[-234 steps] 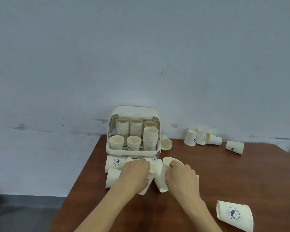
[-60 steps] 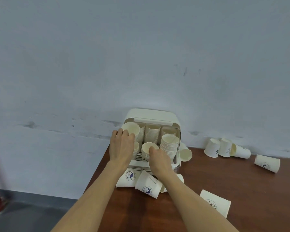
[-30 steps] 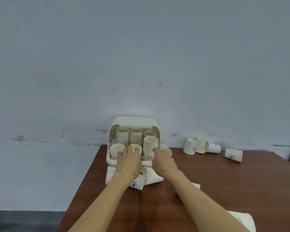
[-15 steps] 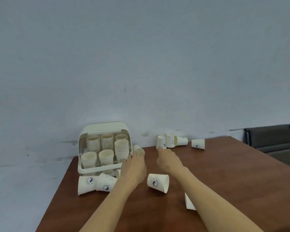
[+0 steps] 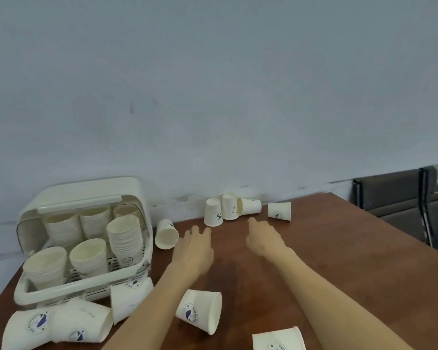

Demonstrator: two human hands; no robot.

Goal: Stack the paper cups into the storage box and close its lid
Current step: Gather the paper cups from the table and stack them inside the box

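The cream storage box point(image 5: 23, 295) stands at the table's left with its lid point(image 5: 86, 195) raised and several stacks of paper cups inside. My left hand point(image 5: 194, 248) and my right hand point(image 5: 264, 238) both reach out over the table with fingers extended, holding nothing. Just beyond them, by the wall, sits a cluster of cups point(image 5: 228, 210) and one more lying cup point(image 5: 280, 210). A cup point(image 5: 166, 236) lies beside the box, left of my left hand. Several cups point(image 5: 58, 324) lie in front of the box, and one cup point(image 5: 200, 310) lies between my forearms.
The brown table point(image 5: 352, 261) meets a grey wall at the back. Dark chairs point(image 5: 400, 198) stand past its right edge. Another fallen cup point(image 5: 280, 339) lies at the bottom of the view.
My view has swung right. Both hands have left the box and stretched out across the table toward the cups by the wall.
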